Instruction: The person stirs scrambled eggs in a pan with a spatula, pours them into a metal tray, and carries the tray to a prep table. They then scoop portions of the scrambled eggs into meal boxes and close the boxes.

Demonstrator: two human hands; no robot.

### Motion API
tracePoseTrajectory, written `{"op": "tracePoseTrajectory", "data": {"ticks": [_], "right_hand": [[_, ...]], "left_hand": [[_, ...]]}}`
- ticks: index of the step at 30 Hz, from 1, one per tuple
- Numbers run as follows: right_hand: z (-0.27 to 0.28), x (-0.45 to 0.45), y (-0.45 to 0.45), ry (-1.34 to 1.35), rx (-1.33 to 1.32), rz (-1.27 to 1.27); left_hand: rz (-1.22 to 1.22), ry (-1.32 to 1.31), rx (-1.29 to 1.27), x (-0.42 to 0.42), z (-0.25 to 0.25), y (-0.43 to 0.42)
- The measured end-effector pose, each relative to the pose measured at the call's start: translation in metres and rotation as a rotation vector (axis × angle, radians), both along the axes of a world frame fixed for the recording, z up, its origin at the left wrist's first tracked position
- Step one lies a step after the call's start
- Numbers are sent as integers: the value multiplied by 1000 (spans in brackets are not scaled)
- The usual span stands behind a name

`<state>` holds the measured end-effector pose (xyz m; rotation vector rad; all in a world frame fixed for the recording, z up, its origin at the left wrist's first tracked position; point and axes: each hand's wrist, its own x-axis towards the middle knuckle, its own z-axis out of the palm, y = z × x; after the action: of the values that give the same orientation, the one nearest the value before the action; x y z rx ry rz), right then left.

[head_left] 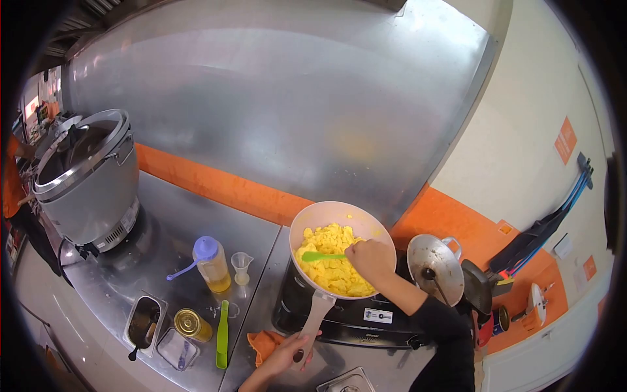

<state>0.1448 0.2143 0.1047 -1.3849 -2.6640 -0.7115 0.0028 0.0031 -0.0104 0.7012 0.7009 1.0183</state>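
Head view, left hand [285,355] gripping handle [317,318] of pan [310,217], right hand [369,262] grasping green spatula [319,257], scrambled egg [334,238] inside.

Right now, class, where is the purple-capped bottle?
In the head view, the purple-capped bottle stands left of the pan on the steel counter, beside the clear cup.

Pan [326,213] smooth, matt; spatula [319,257] plastic; counter [176,209] glossy metal; rag [263,342] cloth.

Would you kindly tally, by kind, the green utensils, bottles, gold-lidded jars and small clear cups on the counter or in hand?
Green utensils: 2, one in the right hand
Bottle: 1
Gold-lidded jar: 1
Small clear cup: 1
Total: 5
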Motion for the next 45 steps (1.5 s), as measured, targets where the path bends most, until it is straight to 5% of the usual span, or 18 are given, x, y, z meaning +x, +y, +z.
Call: {"op": "tracePoseTrajectory", "data": {"ticks": [7, 12, 19, 25, 30, 37, 41, 45], "right_hand": [[-36, 23, 7, -167, -71, 65], [33, 3, -11, 42, 58, -107], [-41, 27, 1, -154, -114, -4], [26, 5, -11, 42, -9, -128], [-33, 10, -15, -40, -143, -87], [24, 7, 11, 28, 66, -113], [-49, 17, 34, -66, -168, -255], [2, 22, 35, 13, -79, -295]], "left_hand": [[-6, 15, -2, -1, 0, -1], [22, 20, -42, 0, 4, -2], [3, 25, -6, -1, 1, -2], [1, 53, -7, -1, 6, -2], [-3, 54, -9, -1, 5, -2], [2, 66, -1, 1, 4, -2], [-7, 78, -12, 0, 2, -2], [-6, 92, -27, 0, 8, -1]]}}
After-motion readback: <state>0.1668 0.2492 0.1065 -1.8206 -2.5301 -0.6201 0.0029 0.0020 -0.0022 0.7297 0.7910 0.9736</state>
